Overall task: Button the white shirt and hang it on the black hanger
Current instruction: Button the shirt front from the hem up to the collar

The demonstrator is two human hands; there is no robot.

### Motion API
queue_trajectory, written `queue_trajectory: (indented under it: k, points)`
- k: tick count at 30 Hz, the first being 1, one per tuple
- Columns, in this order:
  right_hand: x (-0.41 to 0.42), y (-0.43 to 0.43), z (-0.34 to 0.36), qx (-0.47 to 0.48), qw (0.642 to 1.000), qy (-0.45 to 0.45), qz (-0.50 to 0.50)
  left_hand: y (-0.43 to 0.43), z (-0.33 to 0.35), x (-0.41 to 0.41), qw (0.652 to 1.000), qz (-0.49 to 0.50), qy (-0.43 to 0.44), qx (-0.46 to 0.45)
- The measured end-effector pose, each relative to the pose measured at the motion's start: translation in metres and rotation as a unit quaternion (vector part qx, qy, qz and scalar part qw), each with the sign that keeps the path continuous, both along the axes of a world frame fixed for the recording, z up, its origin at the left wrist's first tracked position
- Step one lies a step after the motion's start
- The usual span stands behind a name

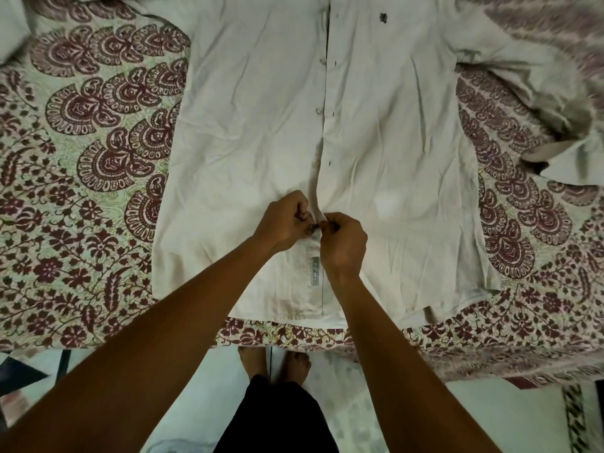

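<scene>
1. A wrinkled white cotton shirt (392, 132) lies flat, front up, on a bed covered by a cream bedspread with a maroon floral and paisley print (81, 191).
2. The left hand (283, 220) and the right hand (343, 244) meet low on the shirt's front opening, fingers curled, each pinching a fabric edge; the two hands touch.
3. Above the hands, pale round buttons (315, 163) sit on one front edge, apart from the small dark buttonholes (329, 163) on the other edge.
4. A small grey label (314, 271) shows near the hem, between the forearms.
5. A dark emblem (382, 17) marks the chest.
6. One sleeve (562, 125) lies crumpled at the right.
7. Bare feet (294, 362) stand on the pale floor (196, 403).
</scene>
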State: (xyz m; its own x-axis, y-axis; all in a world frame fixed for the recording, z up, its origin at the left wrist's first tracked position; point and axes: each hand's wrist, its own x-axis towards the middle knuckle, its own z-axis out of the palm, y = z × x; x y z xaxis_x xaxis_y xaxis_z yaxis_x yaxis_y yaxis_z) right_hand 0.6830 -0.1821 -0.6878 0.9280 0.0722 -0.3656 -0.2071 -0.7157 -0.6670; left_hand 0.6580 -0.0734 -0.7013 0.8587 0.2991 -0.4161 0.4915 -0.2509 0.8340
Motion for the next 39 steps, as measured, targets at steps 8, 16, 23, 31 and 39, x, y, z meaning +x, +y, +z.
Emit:
queue_trajectory:
  k: [8, 16, 23, 31, 39]
  points:
    - [0.000, -0.004, -0.001, 0.052, 0.998, 0.021, -0.012, 0.006, 0.006, 0.006, 0.999, -0.014, 0.019, -0.042]
    - [-0.005, -0.011, -0.004, 0.007, 0.995, -0.062, 0.080, 0.007, -0.002, 0.003, 0.995, 0.015, 0.030, -0.093]
    - [0.006, -0.012, -0.004, 0.057, 0.998, 0.032, 0.025, 0.005, -0.002, 0.005, 0.999, 0.001, 0.003, -0.052]
    - [0.009, -0.011, -0.003, 0.177, 0.965, 0.170, -0.091, 0.005, -0.001, 0.007, 0.994, 0.022, 0.005, -0.111]
    - [0.010, -0.011, 0.004, 0.221, 0.948, 0.202, -0.109, 0.002, 0.001, 0.003, 0.992, 0.025, 0.000, -0.123]
